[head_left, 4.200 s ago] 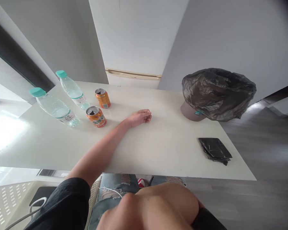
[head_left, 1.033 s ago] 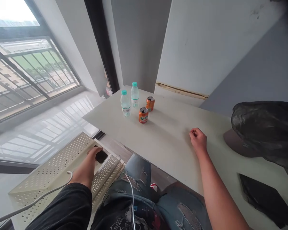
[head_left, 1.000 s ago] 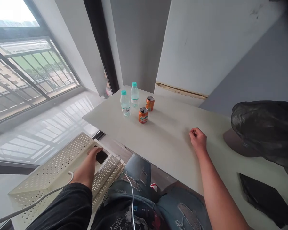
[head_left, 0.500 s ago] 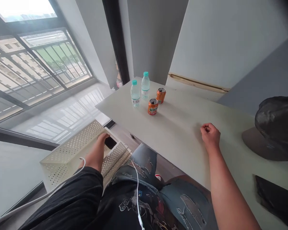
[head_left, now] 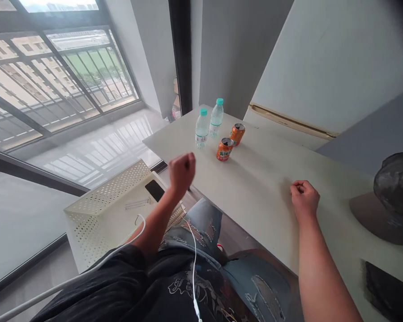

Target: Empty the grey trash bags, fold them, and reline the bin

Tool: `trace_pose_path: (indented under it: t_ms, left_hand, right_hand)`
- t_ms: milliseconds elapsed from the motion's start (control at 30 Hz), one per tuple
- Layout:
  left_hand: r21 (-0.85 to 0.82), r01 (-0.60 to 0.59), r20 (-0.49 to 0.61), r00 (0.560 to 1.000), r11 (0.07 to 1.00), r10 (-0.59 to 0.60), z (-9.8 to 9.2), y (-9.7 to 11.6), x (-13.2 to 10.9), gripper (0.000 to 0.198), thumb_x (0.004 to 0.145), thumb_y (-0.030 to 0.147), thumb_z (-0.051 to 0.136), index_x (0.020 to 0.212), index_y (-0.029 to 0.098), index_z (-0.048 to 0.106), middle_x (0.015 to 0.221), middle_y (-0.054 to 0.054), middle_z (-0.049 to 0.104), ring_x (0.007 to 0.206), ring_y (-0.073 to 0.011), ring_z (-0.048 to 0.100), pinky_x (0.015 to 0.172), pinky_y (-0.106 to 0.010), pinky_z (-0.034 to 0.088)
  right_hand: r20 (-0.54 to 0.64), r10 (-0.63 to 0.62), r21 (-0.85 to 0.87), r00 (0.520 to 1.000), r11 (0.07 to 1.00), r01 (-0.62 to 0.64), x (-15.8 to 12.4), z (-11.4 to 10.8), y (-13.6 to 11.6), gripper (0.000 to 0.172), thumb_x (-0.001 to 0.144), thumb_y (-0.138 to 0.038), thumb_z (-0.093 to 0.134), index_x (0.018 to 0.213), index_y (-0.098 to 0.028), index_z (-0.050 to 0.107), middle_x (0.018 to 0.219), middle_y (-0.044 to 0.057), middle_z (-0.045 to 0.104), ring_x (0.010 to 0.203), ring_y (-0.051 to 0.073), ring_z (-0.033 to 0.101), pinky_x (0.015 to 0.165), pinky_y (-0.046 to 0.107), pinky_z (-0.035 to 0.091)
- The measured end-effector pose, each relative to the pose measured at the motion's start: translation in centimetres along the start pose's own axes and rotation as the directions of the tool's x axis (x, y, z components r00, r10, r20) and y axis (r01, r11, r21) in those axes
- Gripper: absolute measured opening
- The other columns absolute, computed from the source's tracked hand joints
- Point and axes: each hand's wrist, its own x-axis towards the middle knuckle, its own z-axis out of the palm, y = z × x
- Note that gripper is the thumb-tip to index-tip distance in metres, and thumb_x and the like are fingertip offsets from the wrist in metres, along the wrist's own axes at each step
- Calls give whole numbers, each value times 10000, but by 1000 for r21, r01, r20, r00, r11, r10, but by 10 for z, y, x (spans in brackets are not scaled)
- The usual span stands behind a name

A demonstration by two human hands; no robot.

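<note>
My left hand (head_left: 182, 172) is a closed fist, raised near the left edge of the white table (head_left: 251, 192); anything inside it is hidden. My right hand (head_left: 305, 197) rests on the table with its fingers curled in, and what they may hold cannot be made out. Two clear bottles with teal caps, a front one (head_left: 202, 129) and a rear one (head_left: 216, 118), stand upright at the far left corner. Beside them are two orange cans, one nearer (head_left: 225, 150) and one farther (head_left: 237, 134), both upright.
A perforated cream basket (head_left: 104, 228) at the left holds a dark phone (head_left: 154, 190) and thin packets (head_left: 136, 204). A white cable (head_left: 97, 266) crosses my left arm. On the right are a dark cap (head_left: 394, 197) and a black object (head_left: 389, 290).
My left hand has come up out of the basket and moved right, toward the table edge. The view has shifted slightly; my right hand keeps its place and its curled shape.
</note>
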Motion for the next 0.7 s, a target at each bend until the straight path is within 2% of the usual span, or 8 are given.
trace_pose_path:
  t_ms: [33,67,133,267,333,433,533,700]
  left_hand:
    - [-99,-123,111,985,987,134,12,20,-14,552,1103,419,449,600,200,387,563,8,426,535,-110,362,601,-310,276]
    - [-179,-212,222,943,961,249,25,38,-27,542,1106,398,432,604,196,412,583,-5,486,540,-111,406,595,-307,284]
    - [-223,-315,430,818,922,383,57,61,-46,513,1095,382,442,619,197,493,650,-40,607,589,-130,525,581,-324,273]
    - [-156,-375,713,598,914,367,120,66,-60,487,1090,361,445,689,193,664,801,-125,739,736,-218,693,584,-351,305]
    - [-128,-387,779,531,913,334,140,59,-64,459,1077,332,456,743,182,732,857,-159,762,774,-258,724,615,-359,370]
    - [-141,-381,801,499,914,331,153,49,-69,404,1048,297,483,825,175,797,913,-183,780,824,-292,746,676,-385,456]
    - [-170,-365,791,503,915,348,154,45,-72,380,1035,274,498,840,183,811,904,-185,784,839,-294,755,688,-388,482]
    - [-208,-399,794,465,893,392,152,47,-71,370,1031,249,507,821,189,804,900,-172,790,828,-277,761,674,-371,482]
  right_hand:
    - [-11,23,9,1000,1000,-23,0,0,0,229,741,-454,559,822,-253,635,641,3,650,623,219,595,660,348,455]
    - [-19,43,16,999,999,-42,0,0,0,228,728,-454,570,816,-256,639,637,-1,650,629,222,602,666,349,458]
    - [-18,45,16,999,999,-45,-1,0,-3,222,712,-443,578,818,-258,641,642,-3,654,642,228,613,676,348,458]
    - [-16,52,2,999,999,-52,-3,-3,-11,211,694,-417,575,818,-256,631,659,8,659,656,238,620,703,357,457]
    - [-15,53,-22,998,998,-53,-4,-5,-16,220,685,-423,563,813,-254,625,657,22,656,666,247,619,716,368,459]
    - [-11,31,-59,999,998,-31,-4,-7,-20,231,674,-442,550,797,-254,607,664,41,657,676,254,612,736,387,466]
    - [-16,-3,-108,1000,994,1,-5,-6,-24,222,677,-443,537,787,-257,587,679,53,659,676,262,619,747,406,478]
    - [-94,-89,-186,992,980,70,-15,-9,-46,156,738,-384,533,824,-256,558,673,64,637,677,286,657,765,448,517]
